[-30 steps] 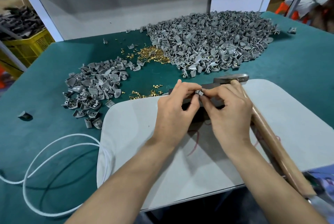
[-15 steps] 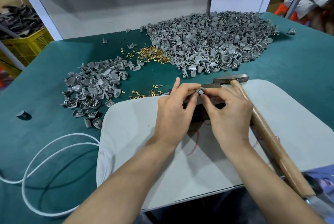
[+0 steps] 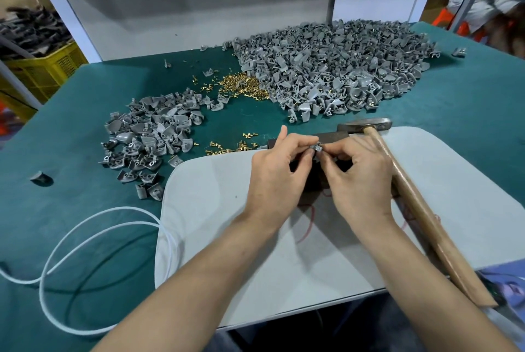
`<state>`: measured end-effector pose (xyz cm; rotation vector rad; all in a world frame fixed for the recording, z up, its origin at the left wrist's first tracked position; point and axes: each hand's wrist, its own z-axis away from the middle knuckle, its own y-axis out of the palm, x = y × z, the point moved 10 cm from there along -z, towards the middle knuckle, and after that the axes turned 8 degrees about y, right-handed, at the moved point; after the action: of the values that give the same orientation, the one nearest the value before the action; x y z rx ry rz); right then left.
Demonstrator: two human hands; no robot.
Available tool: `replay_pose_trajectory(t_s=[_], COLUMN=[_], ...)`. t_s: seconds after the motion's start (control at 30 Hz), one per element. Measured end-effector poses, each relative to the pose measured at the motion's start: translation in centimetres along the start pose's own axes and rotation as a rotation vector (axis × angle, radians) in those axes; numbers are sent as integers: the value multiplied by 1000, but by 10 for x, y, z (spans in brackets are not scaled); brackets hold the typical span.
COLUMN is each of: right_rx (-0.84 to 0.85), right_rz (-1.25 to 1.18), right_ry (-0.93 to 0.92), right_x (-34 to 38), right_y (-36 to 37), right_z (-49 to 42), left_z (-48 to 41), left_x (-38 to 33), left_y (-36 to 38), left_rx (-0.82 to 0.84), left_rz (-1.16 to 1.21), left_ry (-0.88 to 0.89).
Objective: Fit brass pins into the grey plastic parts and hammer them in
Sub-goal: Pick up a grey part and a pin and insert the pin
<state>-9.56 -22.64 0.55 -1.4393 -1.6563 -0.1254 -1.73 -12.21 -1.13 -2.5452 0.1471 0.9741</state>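
Note:
Both hands meet over the far edge of the pale board (image 3: 284, 266). My left hand (image 3: 279, 174) pinches a small grey plastic part (image 3: 317, 148) between thumb and fingers, with its index finger raised. My right hand (image 3: 359, 178) pinches at the same part from the right; any pin in its fingertips is too small to tell. A dark metal block (image 3: 331, 137) lies under and behind the hands. The hammer (image 3: 409, 192) lies to the right, its head (image 3: 366, 125) on the block's far end. Brass pins lie in a heap (image 3: 244, 86) and in a loose scatter (image 3: 227, 148).
A large heap of grey parts (image 3: 335, 67) fills the back of the green table (image 3: 468, 113). A smaller heap (image 3: 150, 138) sits at the left. A white cord (image 3: 85, 235) loops at the front left. A yellow crate (image 3: 42, 67) stands beyond the table's left edge.
Both hands stay on the part. The left index finger has lifted away from it and now points up.

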Motion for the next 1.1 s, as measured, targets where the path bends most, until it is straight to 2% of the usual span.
replay_pose_trajectory(t_s=[0.47, 0.97, 1.1], right_rx=[37, -13, 38], right_rz=[-18, 0, -122], right_ry=[0, 22, 66], right_x=[-3, -3, -5], right_y=[1, -3, 3], right_z=[1, 2, 4], left_z=[2, 3, 4], left_x=[-2, -4, 14], left_y=[0, -1, -4], left_rx=[15, -28, -70], left_rz=[-9, -13, 205], left_ry=[12, 18, -156])
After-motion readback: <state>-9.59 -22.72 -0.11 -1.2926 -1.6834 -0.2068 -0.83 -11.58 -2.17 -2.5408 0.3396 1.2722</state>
